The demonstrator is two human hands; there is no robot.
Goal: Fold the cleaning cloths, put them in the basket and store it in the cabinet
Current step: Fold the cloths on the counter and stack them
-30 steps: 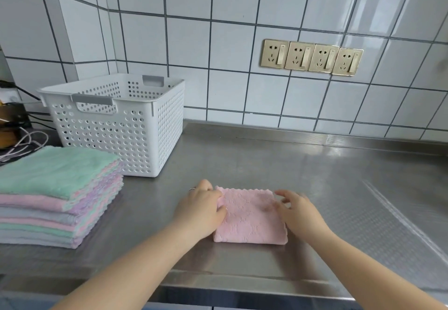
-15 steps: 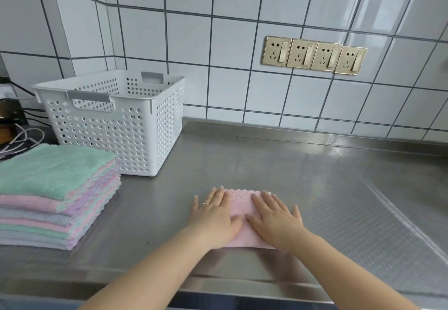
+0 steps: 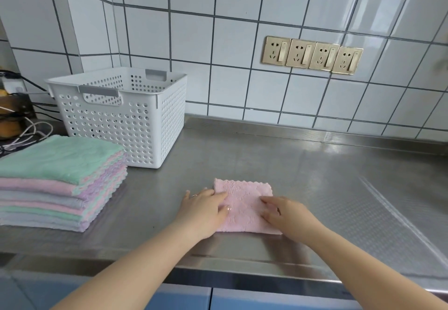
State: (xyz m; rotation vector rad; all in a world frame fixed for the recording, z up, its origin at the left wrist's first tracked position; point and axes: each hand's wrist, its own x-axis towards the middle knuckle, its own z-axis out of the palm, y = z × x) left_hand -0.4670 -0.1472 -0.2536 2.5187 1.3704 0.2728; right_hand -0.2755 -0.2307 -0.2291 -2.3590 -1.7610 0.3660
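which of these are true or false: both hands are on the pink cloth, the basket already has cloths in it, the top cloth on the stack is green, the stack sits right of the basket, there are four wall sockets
1. Both hands are on the pink cloth. True: the left hand and right hand rest flat on the pink cloth.
2. The basket already holds cloths. False: no cloth shows in the white basket, though its floor is hidden.
3. The top cloth of the stack is green. True: the stack is topped by a green cloth.
4. The stack sits right of the basket. False: it lies in front of the basket, to the left.
5. Four wall sockets. True: four gold sockets in a row on the tiles.
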